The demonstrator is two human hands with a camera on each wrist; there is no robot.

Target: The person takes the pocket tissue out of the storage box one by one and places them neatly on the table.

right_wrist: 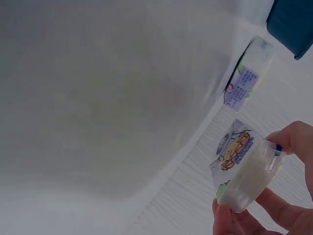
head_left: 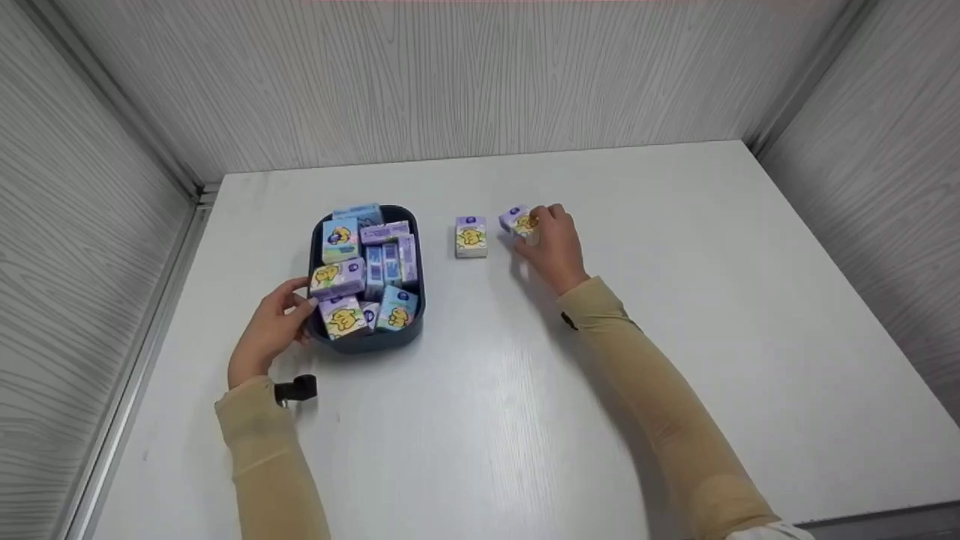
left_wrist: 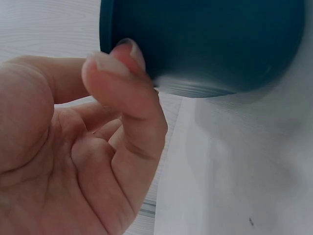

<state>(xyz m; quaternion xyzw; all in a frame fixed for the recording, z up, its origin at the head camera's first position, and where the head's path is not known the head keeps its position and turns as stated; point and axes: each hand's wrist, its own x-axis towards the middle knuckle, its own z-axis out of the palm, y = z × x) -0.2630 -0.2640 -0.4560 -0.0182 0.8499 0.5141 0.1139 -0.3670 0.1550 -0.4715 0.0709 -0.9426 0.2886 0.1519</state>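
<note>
A dark blue plastic bin (head_left: 367,343) stands left of the table's middle, filled with several small purple and blue tissue packs (head_left: 342,238) printed with a yellow cartoon figure. My left hand (head_left: 271,330) pinches the bin's left edge near its front corner, thumb at the rim; the bin's wall (left_wrist: 205,44) shows close by in the left wrist view. At the right, my right hand (head_left: 553,247) holds a purple tissue pack (head_left: 517,220) between thumb and fingers, tilted. Its clear wrapper and white tissues appear in the right wrist view, where the pack (right_wrist: 247,169) is gripped at both ends.
Another purple tissue pack (head_left: 471,237) lies on the white table (head_left: 480,420) between the bin and my right hand. Wood-grain panels (head_left: 480,82) close off the back and both sides. A black wrist strap piece (head_left: 297,388) juts out from my left sleeve.
</note>
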